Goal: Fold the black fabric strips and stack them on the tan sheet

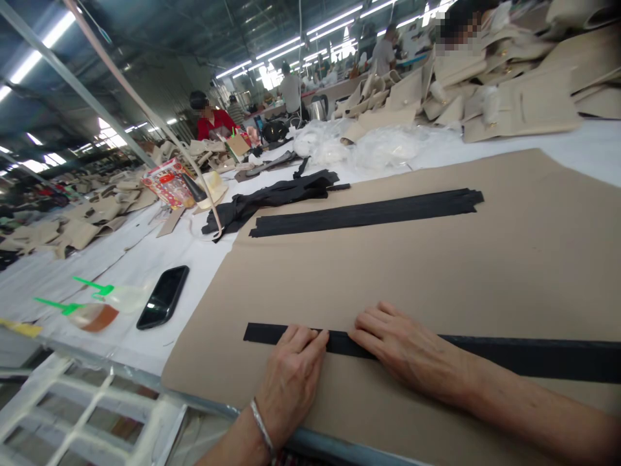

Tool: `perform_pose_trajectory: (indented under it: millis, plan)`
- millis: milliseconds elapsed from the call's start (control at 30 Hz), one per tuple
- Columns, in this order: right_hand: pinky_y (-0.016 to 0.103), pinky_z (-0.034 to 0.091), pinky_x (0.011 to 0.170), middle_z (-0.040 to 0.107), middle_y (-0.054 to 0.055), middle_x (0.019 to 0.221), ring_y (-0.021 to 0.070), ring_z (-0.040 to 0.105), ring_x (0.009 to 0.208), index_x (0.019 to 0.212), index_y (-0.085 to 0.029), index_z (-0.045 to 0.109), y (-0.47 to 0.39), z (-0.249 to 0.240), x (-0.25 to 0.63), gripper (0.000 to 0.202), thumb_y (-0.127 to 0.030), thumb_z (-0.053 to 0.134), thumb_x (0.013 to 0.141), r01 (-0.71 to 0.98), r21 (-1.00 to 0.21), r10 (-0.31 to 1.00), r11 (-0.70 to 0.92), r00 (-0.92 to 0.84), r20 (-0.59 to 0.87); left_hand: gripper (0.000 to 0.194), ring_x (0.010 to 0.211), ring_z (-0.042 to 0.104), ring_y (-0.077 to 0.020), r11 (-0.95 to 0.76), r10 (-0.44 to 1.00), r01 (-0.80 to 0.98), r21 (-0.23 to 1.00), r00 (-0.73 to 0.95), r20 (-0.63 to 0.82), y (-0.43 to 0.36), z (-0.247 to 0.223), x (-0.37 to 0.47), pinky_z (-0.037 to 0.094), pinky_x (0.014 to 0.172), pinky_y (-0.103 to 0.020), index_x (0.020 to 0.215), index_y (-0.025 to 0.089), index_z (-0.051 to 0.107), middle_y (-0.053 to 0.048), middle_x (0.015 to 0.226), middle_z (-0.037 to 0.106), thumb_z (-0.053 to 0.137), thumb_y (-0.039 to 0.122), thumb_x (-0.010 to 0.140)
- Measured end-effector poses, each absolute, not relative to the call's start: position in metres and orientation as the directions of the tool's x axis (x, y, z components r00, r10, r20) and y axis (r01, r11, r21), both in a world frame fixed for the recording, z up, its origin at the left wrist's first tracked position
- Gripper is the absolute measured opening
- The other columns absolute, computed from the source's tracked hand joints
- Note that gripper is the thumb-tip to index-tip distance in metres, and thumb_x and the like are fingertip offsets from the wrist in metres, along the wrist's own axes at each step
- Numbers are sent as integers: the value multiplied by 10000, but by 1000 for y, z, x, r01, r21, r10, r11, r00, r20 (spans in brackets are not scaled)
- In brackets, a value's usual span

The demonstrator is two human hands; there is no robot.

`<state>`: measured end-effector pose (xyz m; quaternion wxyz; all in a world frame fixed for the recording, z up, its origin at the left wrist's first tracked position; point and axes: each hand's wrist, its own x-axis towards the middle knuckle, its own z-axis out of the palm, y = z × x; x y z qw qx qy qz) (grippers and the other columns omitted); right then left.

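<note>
A long black strip (533, 358) lies across a tan sheet (378, 278) near the front edge of the table. Close to the strip's left end, my left hand (294, 369) presses on it with bent fingers pinched together at its edge. A short way to the right, my right hand (407, 349) rests over the same strip, its fingers curled down onto it. A short stretch of strip shows between the two hands. Farther back on the sheet lies a flat stack of black strips (369, 212) with uneven ends.
Left of the sheet are a black phone (163, 296) and two squeeze bottles with green nozzles, one holding brown liquid (94, 317). Behind lie a crumpled black strip heap (276, 197), clear plastic bags (378, 145) and tan bag pieces (524, 97). People work farther off.
</note>
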<state>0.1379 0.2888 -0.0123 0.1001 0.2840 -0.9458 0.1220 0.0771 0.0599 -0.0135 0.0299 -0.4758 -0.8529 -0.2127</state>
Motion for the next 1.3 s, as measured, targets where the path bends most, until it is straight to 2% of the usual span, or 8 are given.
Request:
perform_pose_trajectory:
  millis: [133,400,767,867,1033,1167,1300]
  plan:
    - [328,372,768,552,36,883,189,471,782,993,-151,596,292,-9,141,149,-59,529,896,-582,-136,-537,802,-801,267,326,925,531,-216,465,810,837,288,-534,243,60,-11,78,519,820,-377,1264,170,567,-86,965,590,435,152,965]
    - [332,378,758,533,38,857,189,461,770,1003,-141,588,301,-10,150,155,-64,505,897,-592,-61,-551,803,-778,301,409,934,530,-228,482,850,873,76,-487,202,63,-8,81,510,836,-396,1357,269,506,-62,955,562,515,251,949]
    - [366,367,801,530,49,891,194,464,803,1090,-124,570,321,-8,169,218,-50,445,927,-572,-37,-548,819,-801,241,470,883,514,-228,457,881,889,-9,-451,142,64,-5,79,500,791,-399,1388,325,467,-47,938,543,557,273,930]
    - [363,363,794,528,49,900,190,460,797,1043,-136,571,326,-7,173,197,-53,426,939,-570,-61,-545,819,-807,226,439,902,522,-227,444,883,896,-1,-438,166,65,-6,79,496,799,-389,1367,313,495,-55,964,546,548,267,934]
    - [363,353,794,527,48,907,186,458,789,989,-145,562,336,-4,180,188,-44,412,943,-563,-75,-539,823,-816,210,371,1080,508,-237,378,887,926,3,-363,285,67,-11,78,453,904,-384,1325,229,529,-87,1237,543,434,185,969]
    - [365,343,798,528,44,898,182,452,778,976,-150,565,346,-4,188,215,-39,384,950,-560,-81,-532,825,-817,223,379,1073,517,-212,293,926,956,26,-290,242,69,-13,75,437,927,-347,1345,144,486,-76,1196,597,415,159,974]
    - [376,329,799,532,41,906,185,443,774,974,-153,564,356,-8,195,211,-54,379,955,-554,-85,-526,828,-821,219,394,1043,522,-217,287,935,957,31,-288,208,73,-12,74,449,914,-362,1368,160,463,-71,1156,607,440,196,976]
